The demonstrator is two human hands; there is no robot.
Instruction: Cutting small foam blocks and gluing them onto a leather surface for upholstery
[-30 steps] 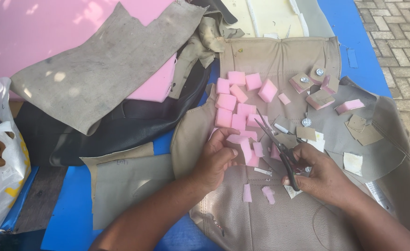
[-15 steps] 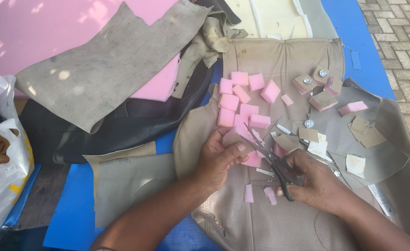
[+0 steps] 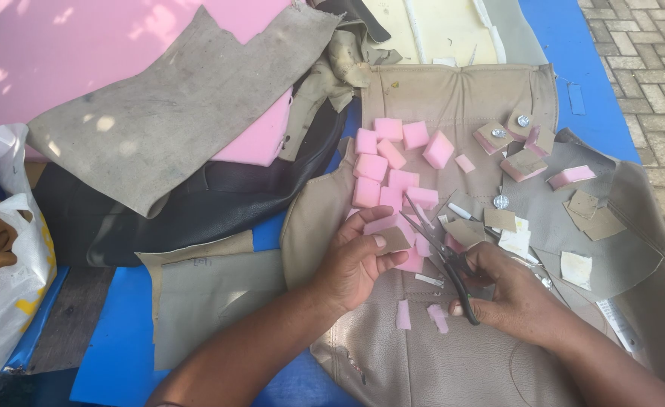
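Note:
My left hand (image 3: 359, 260) pinches a small piece of pink foam with a tan backing (image 3: 392, 240) over the beige upholstery cover (image 3: 453, 98). My right hand (image 3: 509, 290) grips black-handled scissors (image 3: 438, 245), blades parted and pointing up-left beside that piece. A cluster of several cut pink foam squares (image 3: 389, 162) lies just beyond my hands. Two thin pink offcuts (image 3: 423, 316) lie on the cover between my wrists.
Foam blocks capped with tan material and round metal buttons (image 3: 517, 139) sit to the right, with loose tan and white scraps (image 3: 585, 207). A large pink foam sheet (image 3: 61, 53), grey fabric (image 3: 174, 113) and dark leather (image 3: 197, 203) lie left. A white plastic bag (image 3: 4, 279) is at far left.
My right hand has brought the scissors leftward and up to the piece in my left hand, and the blades have parted. My left hand has lifted the piece slightly.

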